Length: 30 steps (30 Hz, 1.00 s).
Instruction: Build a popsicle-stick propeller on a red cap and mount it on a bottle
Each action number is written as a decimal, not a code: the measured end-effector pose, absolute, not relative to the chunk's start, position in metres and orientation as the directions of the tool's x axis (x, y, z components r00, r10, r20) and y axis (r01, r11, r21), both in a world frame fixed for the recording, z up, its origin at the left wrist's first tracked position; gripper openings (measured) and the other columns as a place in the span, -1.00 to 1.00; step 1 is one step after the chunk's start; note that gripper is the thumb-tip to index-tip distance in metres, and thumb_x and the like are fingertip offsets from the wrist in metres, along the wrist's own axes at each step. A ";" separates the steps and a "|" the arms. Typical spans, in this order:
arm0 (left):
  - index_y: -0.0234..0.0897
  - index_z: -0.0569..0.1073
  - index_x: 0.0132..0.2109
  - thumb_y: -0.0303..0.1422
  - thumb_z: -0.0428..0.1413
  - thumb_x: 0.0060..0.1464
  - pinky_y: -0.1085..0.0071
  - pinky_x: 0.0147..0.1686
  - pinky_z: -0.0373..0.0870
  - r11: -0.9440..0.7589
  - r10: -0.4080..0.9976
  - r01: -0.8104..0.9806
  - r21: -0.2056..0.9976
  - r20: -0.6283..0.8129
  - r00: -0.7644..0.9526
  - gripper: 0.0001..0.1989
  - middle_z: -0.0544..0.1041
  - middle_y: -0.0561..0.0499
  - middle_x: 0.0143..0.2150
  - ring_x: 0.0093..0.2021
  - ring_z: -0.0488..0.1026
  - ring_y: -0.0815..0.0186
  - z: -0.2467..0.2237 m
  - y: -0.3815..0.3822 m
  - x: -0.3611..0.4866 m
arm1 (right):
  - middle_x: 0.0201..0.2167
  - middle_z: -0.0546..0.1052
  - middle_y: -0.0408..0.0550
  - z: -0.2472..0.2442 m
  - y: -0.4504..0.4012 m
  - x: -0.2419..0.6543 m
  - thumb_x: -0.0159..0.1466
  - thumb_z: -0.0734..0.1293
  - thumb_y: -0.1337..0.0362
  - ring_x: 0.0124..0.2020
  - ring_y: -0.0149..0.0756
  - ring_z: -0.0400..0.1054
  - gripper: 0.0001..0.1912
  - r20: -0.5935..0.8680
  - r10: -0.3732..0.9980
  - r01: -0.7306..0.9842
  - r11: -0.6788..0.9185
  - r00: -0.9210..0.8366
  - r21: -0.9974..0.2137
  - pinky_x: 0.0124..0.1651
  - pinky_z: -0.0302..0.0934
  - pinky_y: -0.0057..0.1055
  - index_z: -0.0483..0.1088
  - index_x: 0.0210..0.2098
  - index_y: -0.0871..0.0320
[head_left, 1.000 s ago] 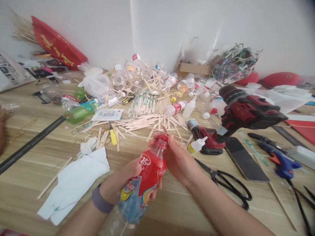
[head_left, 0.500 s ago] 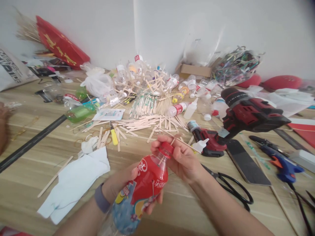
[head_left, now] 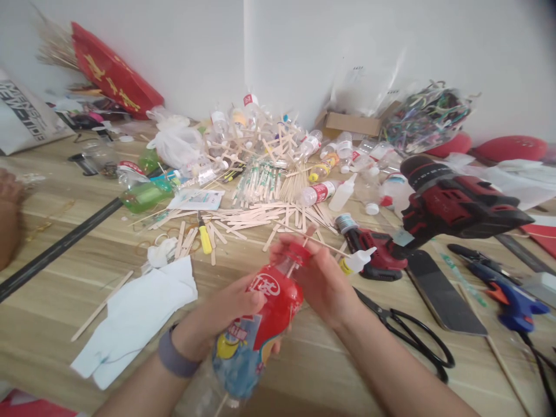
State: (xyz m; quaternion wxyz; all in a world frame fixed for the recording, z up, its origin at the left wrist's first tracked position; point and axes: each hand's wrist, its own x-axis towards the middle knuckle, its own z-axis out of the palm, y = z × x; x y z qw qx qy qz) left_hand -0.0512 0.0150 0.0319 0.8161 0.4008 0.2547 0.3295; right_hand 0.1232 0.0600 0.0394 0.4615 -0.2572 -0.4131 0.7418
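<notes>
A clear plastic bottle [head_left: 256, 341] with a red and blue label is tilted in front of me, its neck pointing away. My left hand [head_left: 237, 307] is wrapped around its middle. At the top, my right hand [head_left: 319, 275] has its fingers closed on the red bottle cap [head_left: 297, 253]. A thin wooden stick runs through the cap and down inside the bottle. Another thin stick [head_left: 332, 248] crosses near the cap, by my right fingers. Whether the cap is turning on the neck I cannot tell.
Black scissors [head_left: 417, 336], a phone [head_left: 443, 295], a blue glue gun [head_left: 504, 289] and a red drill [head_left: 456, 202] lie on the right. Cut white paper [head_left: 139, 313] lies left. Craft sticks [head_left: 256, 217] and plastic bottles are heaped behind. Another person's hand [head_left: 8, 188] shows at the left edge.
The bottle and both hands have shifted slightly right in view, and my left hand's thumb has slid further over the label. The surroundings have shifted right too, with the camera.
</notes>
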 end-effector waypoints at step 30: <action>-0.29 0.40 0.04 -0.05 0.28 -0.06 0.35 -0.25 0.37 0.317 0.904 -0.127 0.940 -0.259 0.341 -0.41 0.56 -0.07 -0.16 -0.23 0.47 0.22 0.025 0.018 -0.043 | -0.06 0.60 0.03 0.043 0.058 0.114 0.13 0.44 -0.03 -0.05 -0.12 0.47 -0.56 -0.188 0.946 -0.449 -0.293 -0.263 -0.844 0.00 0.31 -0.18 0.50 -0.10 0.10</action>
